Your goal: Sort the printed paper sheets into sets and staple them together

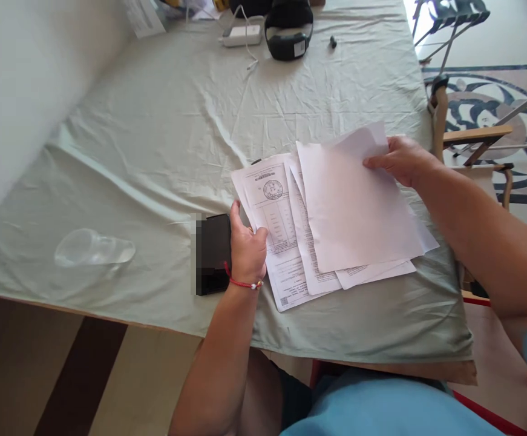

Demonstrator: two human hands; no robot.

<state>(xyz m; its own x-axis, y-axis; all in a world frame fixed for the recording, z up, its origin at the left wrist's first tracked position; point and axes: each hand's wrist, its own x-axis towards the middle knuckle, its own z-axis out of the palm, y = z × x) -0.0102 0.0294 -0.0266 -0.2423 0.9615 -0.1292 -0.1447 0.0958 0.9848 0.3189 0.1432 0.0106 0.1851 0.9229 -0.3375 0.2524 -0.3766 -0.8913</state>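
Observation:
Several loose papers lie fanned out near the front of the table. My left hand (247,249) grips the left edge of the printed sheets (274,209), its thumb on top of a page with a round stamp. A red bracelet circles that wrist. My right hand (402,158) pinches the upper right part of a blank white sheet (347,212) between thumb and fingers. This sheet covers much of the printed pages, and its top corner curls up. Right beside my left hand lies a black phone (215,254), flat on the cloth.
A clear plastic cup (93,248) lies on its side at the left of the cloth-covered table (154,139). At the back are a white power adapter (242,35) with a cable and a black headset-like object (289,30). A wooden-armed chair (476,134) stands at the right.

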